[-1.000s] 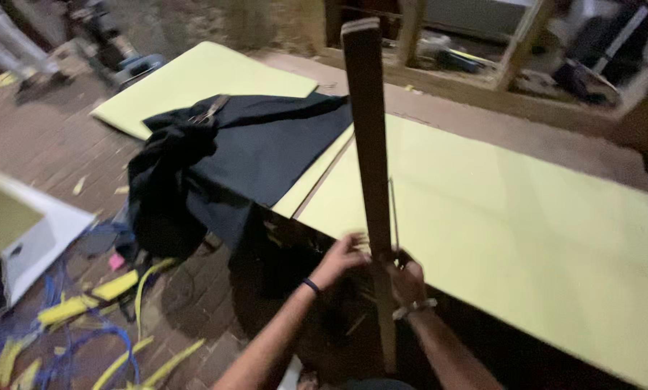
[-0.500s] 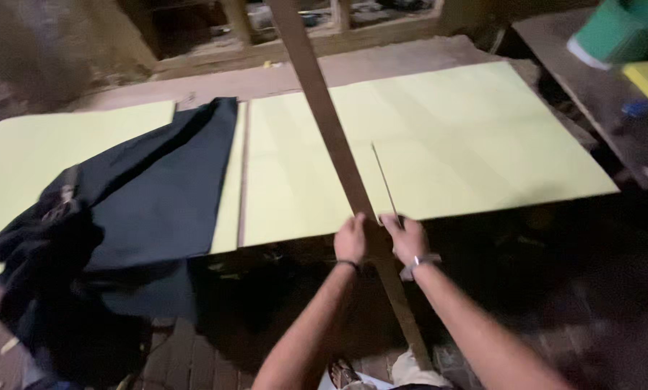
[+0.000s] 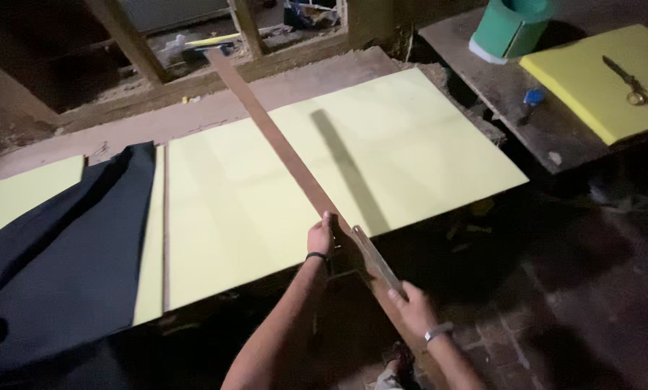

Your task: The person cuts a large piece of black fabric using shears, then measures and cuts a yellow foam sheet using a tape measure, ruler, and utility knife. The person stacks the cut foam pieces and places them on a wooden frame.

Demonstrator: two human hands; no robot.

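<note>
So that it can bridge the yellow foam sheet (image 3: 338,166), the long wooden strip (image 3: 280,148) slants toward eleven o'clock, gripped near its end by both hands: left (image 3: 321,237), right (image 3: 410,310).

Black cloth (image 3: 64,253) left; green bucket (image 3: 511,29), scissors (image 3: 631,79) on yellow foam (image 3: 591,94).

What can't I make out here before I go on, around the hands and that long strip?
Head view only:
- Far end of the long wooden strip: lost in clutter by the wooden frame.
- Near end: hidden under the right hand, in dark shadow.
- Left hand: its fingers wrap behind the strip, so the grip is unclear.
- Dark cloth: cut off by the left edge.
- Floor below the yellow sheet: too dark.
</note>
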